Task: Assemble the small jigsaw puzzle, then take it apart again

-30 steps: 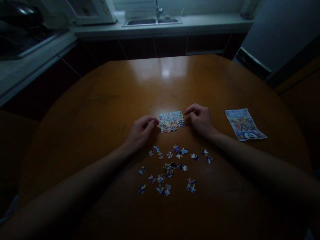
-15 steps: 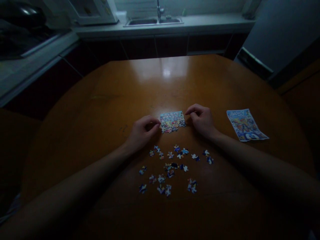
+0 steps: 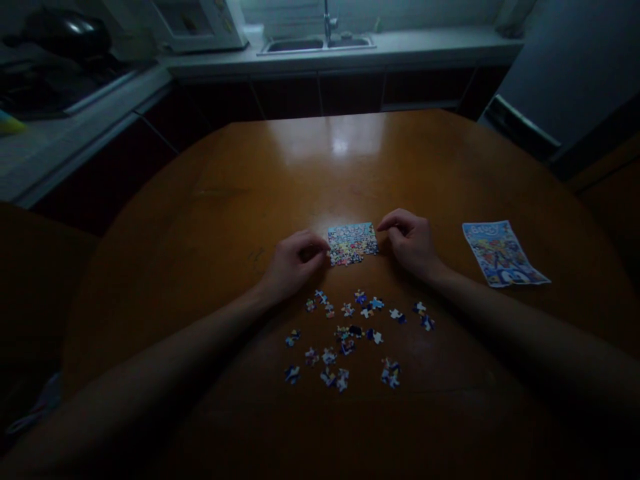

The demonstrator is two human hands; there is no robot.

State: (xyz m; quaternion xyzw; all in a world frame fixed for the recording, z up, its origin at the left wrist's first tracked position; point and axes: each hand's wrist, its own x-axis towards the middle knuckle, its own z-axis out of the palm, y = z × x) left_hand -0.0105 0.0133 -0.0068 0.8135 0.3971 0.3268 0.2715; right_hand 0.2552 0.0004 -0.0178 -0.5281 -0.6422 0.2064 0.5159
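Moved: only the viewpoint; everything sits further right.
Puzzle [image 3: 353,243]: part-assembled, flat on worktop [image 3: 225,193].
Left hand [image 3: 296,261]: nearly pinched at its left edge; can't tell if gripping.
Right hand [image 3: 413,244]: loosely curled, thumb apart, near right edge; nothing visibly held.
Loose pieces [image 3: 356,331]: scattered nearer wearer.

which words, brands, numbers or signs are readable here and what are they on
None can be read with certainty.
Picture sheet: large pale lettering across its top, too blurred to read.
Joined puzzle section: pale marks along its top that may be lettering, too small and blurred.
Loose puzzle pieces: no readable text.
Table: faint dark marks to the left of the left hand; cannot tell if they are writing.
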